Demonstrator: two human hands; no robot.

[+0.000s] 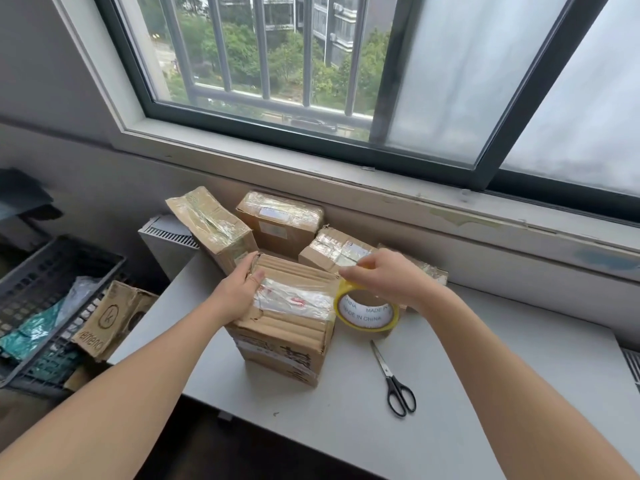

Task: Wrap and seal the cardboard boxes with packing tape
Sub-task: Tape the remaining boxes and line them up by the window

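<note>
Nearest, toward the front edge of the white worktop [339,431], black-handled scissors [394,382] lie flat, blades closed and pointing toward the far edge. Just behind and to their left, near the worktop's left edge, stands the cardboard box [284,337], with a strip of clear tape [294,299] running across its top. The left grip [239,289] holds the box's upper left edge, thumb on the tape and fingers curled over the side. The right grip [384,278] clasps the top of the yellow-rimmed tape roll [367,311], which stands on edge just beside the box's right side, its tape leading onto the box top. Along the far edge, against the wall under the window [311,81], four taped boxes [280,223] crowd together.
</note>
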